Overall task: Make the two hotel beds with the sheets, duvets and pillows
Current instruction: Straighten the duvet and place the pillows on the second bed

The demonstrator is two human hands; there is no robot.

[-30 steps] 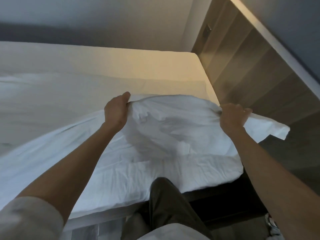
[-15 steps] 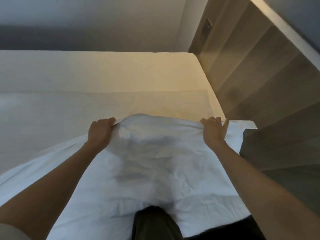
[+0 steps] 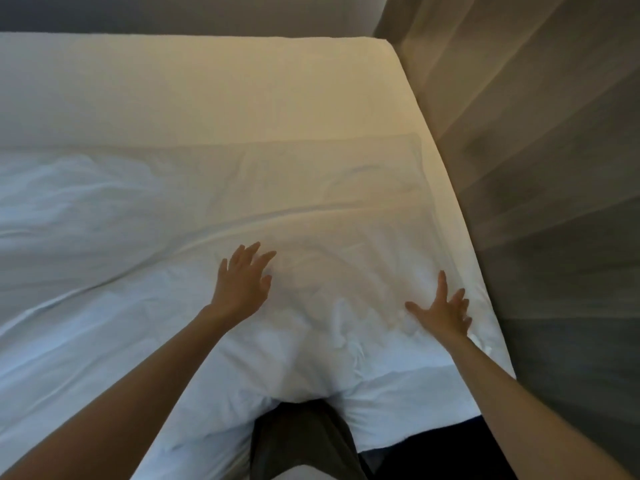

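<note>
Both hands are spread flat, holding nothing: the left hand (image 3: 242, 285) and right hand (image 3: 445, 311) press on the white sheet (image 3: 138, 271), which lies rumpled under and between them. Smoothing probably works best sweeping outward from the palms, pushing the creases between the hands toward the mattress (image 3: 242, 91) edge beside the right hand.

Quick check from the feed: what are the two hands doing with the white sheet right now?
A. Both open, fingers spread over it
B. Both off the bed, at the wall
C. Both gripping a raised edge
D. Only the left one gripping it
A: the left hand and right hand are open with fingers spread over the white sheet, which lies flat on the bed, gripping nothing.
</note>
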